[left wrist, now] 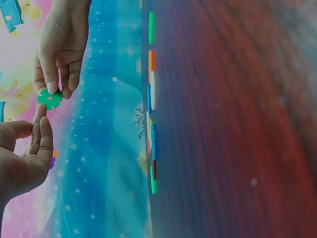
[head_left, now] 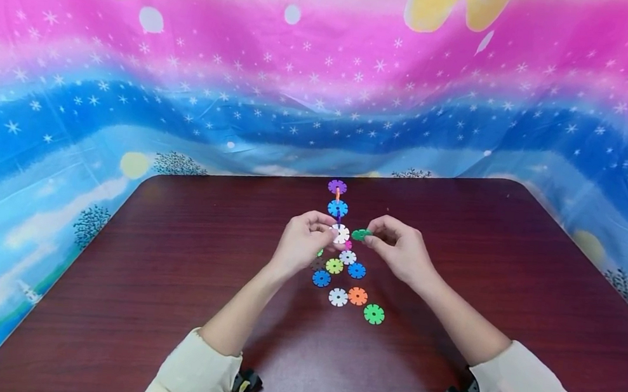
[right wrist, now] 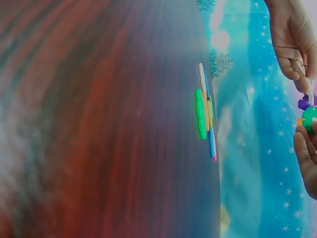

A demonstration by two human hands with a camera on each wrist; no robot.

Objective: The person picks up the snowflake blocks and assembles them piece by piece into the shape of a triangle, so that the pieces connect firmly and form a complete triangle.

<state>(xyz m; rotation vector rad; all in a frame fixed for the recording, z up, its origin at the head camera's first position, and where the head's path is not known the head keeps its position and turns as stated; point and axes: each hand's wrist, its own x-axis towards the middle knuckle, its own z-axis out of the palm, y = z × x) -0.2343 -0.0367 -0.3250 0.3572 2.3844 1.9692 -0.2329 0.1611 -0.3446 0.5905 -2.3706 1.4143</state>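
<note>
My left hand (head_left: 305, 241) pinches a white notched disc (head_left: 341, 233) between thumb and fingers. From that disc a chain runs away from me: a dark purple disc seen edge-on, a blue disc (head_left: 337, 209), an orange disc (head_left: 338, 195) edge-on and a purple disc (head_left: 337, 187) at the far end. To the right, my right hand (head_left: 400, 246) pinches a green notched disc (head_left: 360, 234), its rim close beside the white one. Both hands are raised well above the tabletop in the wrist views. Fingers partly cover the white disc.
Loose notched discs lie flat on the dark wooden table (head_left: 175, 309) below the hands, among them a yellow-green disc (head_left: 334, 266), an orange disc (head_left: 358, 296) and a bright green disc (head_left: 374, 314). A patterned cloth (head_left: 323, 107) hangs behind the table.
</note>
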